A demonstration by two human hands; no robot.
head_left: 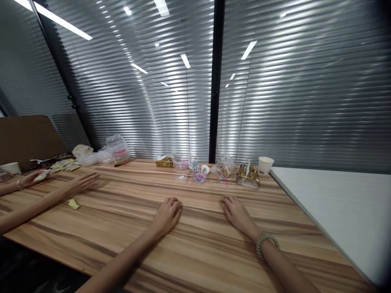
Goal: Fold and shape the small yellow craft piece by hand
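Note:
My left hand point(167, 214) rests palm down on the wood-grain table point(195, 252), its fingers loosely bent and holding nothing. To its right, my right hand point(237, 212) lies on the same surface with fingers extended, also holding nothing; a coiled band point(266, 245) circles that wrist. Beyond both hands stand a clear tub of small coloured pieces point(199, 176) and a round clear lid point(181, 176). A few loose coloured pieces point(222, 181) lie nearest my right hand, beside a crumpled gold package point(248, 176).
A paper cup point(265, 165), crumpled clear plastic point(225, 166), a gold box point(165, 161) and stacked plastic bowls point(120, 154) line the back. At left, another person's hands point(81, 184) reach over the table near a yellow scrap point(73, 204). A white surface point(332, 203) adjoins at right.

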